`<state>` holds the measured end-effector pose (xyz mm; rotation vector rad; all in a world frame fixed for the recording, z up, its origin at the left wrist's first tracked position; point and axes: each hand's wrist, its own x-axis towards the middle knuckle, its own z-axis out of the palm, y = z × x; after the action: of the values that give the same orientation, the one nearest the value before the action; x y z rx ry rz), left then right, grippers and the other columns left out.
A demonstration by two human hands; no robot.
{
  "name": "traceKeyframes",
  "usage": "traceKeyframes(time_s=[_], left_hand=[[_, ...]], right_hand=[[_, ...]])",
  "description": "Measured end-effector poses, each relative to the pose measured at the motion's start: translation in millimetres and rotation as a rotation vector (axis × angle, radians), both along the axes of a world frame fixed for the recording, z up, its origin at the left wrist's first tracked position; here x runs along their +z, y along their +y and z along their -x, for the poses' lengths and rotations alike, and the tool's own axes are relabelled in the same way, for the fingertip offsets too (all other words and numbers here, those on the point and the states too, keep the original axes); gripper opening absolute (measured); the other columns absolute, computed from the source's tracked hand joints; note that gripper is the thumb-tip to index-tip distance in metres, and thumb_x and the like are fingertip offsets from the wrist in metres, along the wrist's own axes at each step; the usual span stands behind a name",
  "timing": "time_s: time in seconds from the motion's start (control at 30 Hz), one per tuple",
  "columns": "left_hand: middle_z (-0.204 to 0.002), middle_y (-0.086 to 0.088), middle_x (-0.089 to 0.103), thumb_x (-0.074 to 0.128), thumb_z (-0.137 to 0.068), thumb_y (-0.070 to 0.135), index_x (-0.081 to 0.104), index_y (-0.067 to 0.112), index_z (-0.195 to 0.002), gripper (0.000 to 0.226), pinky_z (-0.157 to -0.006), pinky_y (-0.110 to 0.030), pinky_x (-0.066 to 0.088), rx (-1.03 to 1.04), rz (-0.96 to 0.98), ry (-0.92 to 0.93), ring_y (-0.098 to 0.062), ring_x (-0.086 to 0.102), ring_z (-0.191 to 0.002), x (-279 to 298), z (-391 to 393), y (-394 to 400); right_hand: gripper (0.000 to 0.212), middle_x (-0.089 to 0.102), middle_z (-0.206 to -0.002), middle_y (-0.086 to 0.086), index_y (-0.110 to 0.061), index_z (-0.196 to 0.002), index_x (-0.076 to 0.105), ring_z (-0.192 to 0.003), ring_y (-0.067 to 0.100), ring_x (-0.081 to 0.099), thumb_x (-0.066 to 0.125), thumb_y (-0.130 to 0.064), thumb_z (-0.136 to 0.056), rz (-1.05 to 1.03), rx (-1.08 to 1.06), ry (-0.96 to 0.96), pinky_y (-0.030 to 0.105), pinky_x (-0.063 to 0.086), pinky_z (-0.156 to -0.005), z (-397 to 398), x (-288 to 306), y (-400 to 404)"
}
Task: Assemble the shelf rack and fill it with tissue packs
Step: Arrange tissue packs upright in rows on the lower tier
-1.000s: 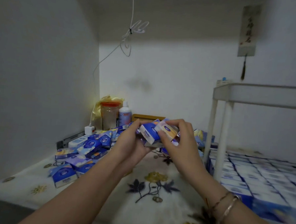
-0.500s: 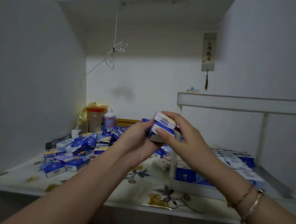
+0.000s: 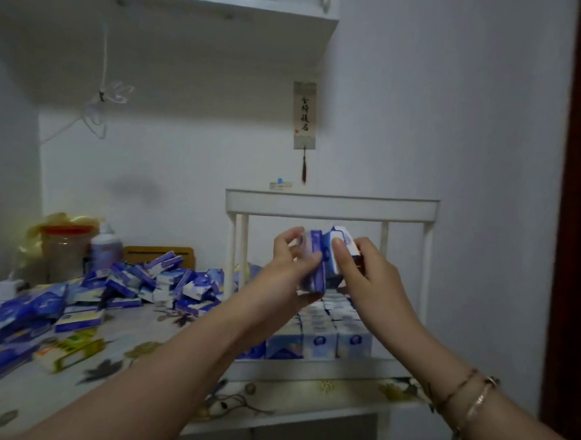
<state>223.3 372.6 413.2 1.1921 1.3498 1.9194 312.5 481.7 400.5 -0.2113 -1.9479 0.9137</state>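
Two hands hold tissue packs up in front of the white rack, right of centre.

The left hand point(image 3: 291, 265) grips a blue pack point(image 3: 314, 266) with curled fingers; the right hand point(image 3: 363, 274) pinches a second pack point(image 3: 338, 246) touching the first, thumb on its front. Behind them the rack point(image 3: 332, 205) stands on the flowered table point(image 3: 134, 349), its lower tray lined with rows of packs point(image 3: 330, 336). A loose heap of packs point(image 3: 117, 288) lies at centre left.

Clutter around the work table

A jar point(image 3: 66, 251) with an orange lid stands beside a white bottle point(image 3: 105, 248); a calligraphy scroll point(image 3: 304, 115) hangs below the wall shelf point(image 3: 199, 4).
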Motion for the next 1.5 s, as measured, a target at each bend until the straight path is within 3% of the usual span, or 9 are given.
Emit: traceKeyframes(time_s=[0.17, 0.3, 0.47, 0.77, 0.87, 1.03, 1.13, 1.33, 1.5], left_hand=[[-0.118, 0.028, 0.047, 0.058, -0.093, 0.014, 0.022, 0.038, -0.143, 0.067, -0.086, -0.017, 0.052, 0.158, 0.081, 0.519, 0.01, 0.058, -0.103, -22, 6, 30], [-0.133, 0.016, 0.049, 0.065, -0.089, 0.019, 0.02, 0.044, -0.145, 0.076, -0.099, -0.03, 0.049, 0.285, 0.11, 0.797, 0.001, 0.055, -0.114, -28, 19, 53], [-0.138, 0.019, 0.044, 0.065, -0.088, 0.031, 0.021, 0.044, -0.145, 0.073, -0.101, -0.024, 0.043, 0.334, 0.127, 1.011, 0.002, 0.048, -0.12, -28, 38, 73], [-0.112, 0.011, 0.064, 0.078, -0.072, 0.045, 0.019, 0.043, -0.144, 0.094, -0.084, -0.034, 0.053, 0.427, 0.162, 1.018, -0.008, 0.061, -0.1, -28, 53, 109], [-0.126, 0.011, 0.059, 0.077, -0.072, 0.047, 0.012, 0.039, -0.148, 0.101, -0.093, -0.027, 0.047, 0.297, 0.234, 0.923, -0.007, 0.056, -0.113, -35, 53, 117], [-0.144, -0.001, 0.047, 0.035, -0.1, 0.046, 0.039, 0.022, -0.143, 0.049, -0.101, -0.028, 0.035, 0.248, 0.488, 0.949, -0.02, 0.044, -0.131, -53, 72, 126], [-0.156, 0.0, 0.03, 0.026, -0.103, 0.041, 0.037, 0.026, -0.145, 0.046, -0.114, -0.038, 0.025, 0.222, 0.728, 1.13, -0.021, 0.03, -0.141, -64, 84, 125], [-0.16, 0.005, 0.017, 0.02, -0.104, 0.039, 0.026, 0.028, -0.15, 0.048, -0.118, -0.046, 0.015, 0.221, 0.806, 1.233, -0.021, 0.014, -0.147, -68, 85, 126], [-0.16, 0.005, 0.015, 0.02, -0.104, 0.039, 0.024, 0.029, -0.151, 0.048, -0.119, -0.045, 0.013, 0.228, 0.81, 1.203, -0.02, 0.011, -0.148, -68, 85, 125]], right_hand=[[0.044, 0.069, -0.084, 0.008, -0.013, -0.094, 0.059, -0.074, 0.022, 0.07, 0.045, -0.054, -0.092, 0.259, 0.017, -0.02, 0.037, 0.061, -0.066, -2, -9, 38], [0.047, 0.068, -0.087, 0.012, -0.01, -0.099, 0.061, -0.078, 0.029, 0.071, 0.048, -0.055, -0.091, 0.371, 0.052, -0.11, 0.045, 0.06, -0.071, 3, -7, 67], [0.057, 0.068, -0.093, 0.015, -0.006, -0.105, 0.062, -0.076, 0.023, 0.068, 0.044, -0.058, -0.09, 0.321, 0.018, -0.279, 0.033, 0.059, -0.066, 7, 4, 88], [0.04, 0.064, -0.099, 0.007, -0.013, -0.106, 0.05, -0.09, 0.02, 0.067, 0.074, -0.027, -0.077, 0.217, -0.062, -0.496, 0.035, 0.059, -0.077, 17, 15, 107], [0.048, 0.06, -0.097, 0.004, -0.013, -0.112, 0.044, -0.088, 0.019, 0.063, 0.074, -0.025, -0.075, 0.15, -0.138, -0.524, 0.036, 0.057, -0.078, 20, 16, 114], [0.053, 0.053, -0.094, 0.002, -0.012, -0.106, 0.038, -0.077, 0.015, 0.053, 0.075, -0.03, -0.074, -0.079, -0.293, -0.665, 0.02, 0.043, -0.054, 26, 17, 120], [0.05, 0.047, -0.105, 0.006, -0.016, -0.105, 0.034, -0.077, 0.016, 0.051, 0.073, -0.028, -0.076, -0.127, -0.341, -0.693, 0.019, 0.035, -0.05, 36, 7, 126], [0.06, 0.057, -0.118, 0.011, -0.016, -0.116, 0.04, -0.104, 0.026, 0.059, 0.079, -0.018, -0.071, 0.115, -0.18, -0.809, 0.039, 0.053, -0.09, 54, -25, 145], [0.084, 0.05, -0.133, 0.013, -0.014, -0.145, 0.023, -0.109, 0.019, 0.052, 0.074, -0.011, -0.079, 0.257, -0.064, -0.797, 0.03, 0.045, -0.094, 63, -44, 145]])
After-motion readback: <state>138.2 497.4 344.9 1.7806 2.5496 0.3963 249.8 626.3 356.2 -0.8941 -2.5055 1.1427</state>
